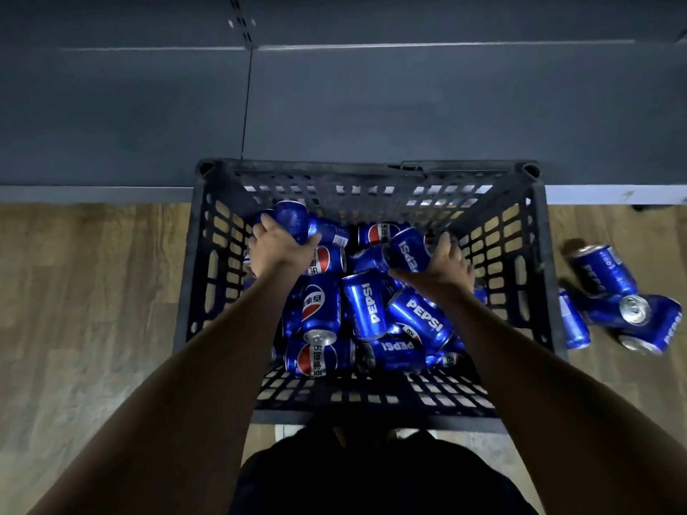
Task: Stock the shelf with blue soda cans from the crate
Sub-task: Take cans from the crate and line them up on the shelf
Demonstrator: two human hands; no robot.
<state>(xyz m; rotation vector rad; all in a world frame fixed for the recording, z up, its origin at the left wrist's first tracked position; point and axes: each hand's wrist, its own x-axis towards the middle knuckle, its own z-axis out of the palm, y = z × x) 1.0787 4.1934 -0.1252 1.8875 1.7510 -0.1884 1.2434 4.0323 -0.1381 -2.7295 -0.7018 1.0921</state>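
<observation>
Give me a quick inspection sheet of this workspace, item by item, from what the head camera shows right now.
Surface: wooden floor.
Job's things: black crate holding a jumble of blue cans; dark shelf behind it, no cans seen on it.
Clutter: loose cans lying on the floor right of the crate.
Grippers: left hand grips one can; right hand grips another.
Cables: nothing seen.
Surroundings: pale baseboard.

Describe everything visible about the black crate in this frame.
The black crate is a deep, square bin that looks like moulded plastic, with lattice-slotted walls and floor and a thick rim. It stands upright on the wood-look floor, its far rim against a dark shelf base. Blue soda cans lie jumbled inside, well below the rim. Both hands reach in; neither clearly touches the walls.
</observation>
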